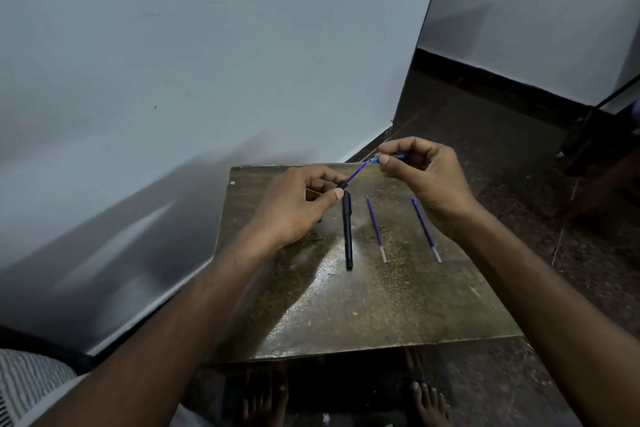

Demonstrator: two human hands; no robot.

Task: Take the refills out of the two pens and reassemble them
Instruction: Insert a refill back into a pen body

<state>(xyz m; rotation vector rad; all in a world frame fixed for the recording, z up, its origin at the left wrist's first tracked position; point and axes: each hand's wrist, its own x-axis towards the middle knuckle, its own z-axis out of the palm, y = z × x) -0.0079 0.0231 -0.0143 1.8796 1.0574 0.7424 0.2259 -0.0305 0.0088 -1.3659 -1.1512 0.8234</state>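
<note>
My left hand [298,208] pinches the black barrel of a pen [343,184], most of it hidden in the fist. A blue refill [356,173] sticks out of that barrel up to the right. My right hand [426,177] pinches the refill's blue tip piece [375,160]. Both hands hover above the far part of a small worn table [363,305]. On the table lies a second black pen [347,229], lengthwise. Right of it lie two loose blue refills [376,230] [426,230], the right one partly under my right wrist.
A pale wall runs along the left, close to the table's left edge. Dark floor lies to the right and beyond. My bare feet [429,402] show under the table's near edge. A dark stand and cable sit at the far right [595,128].
</note>
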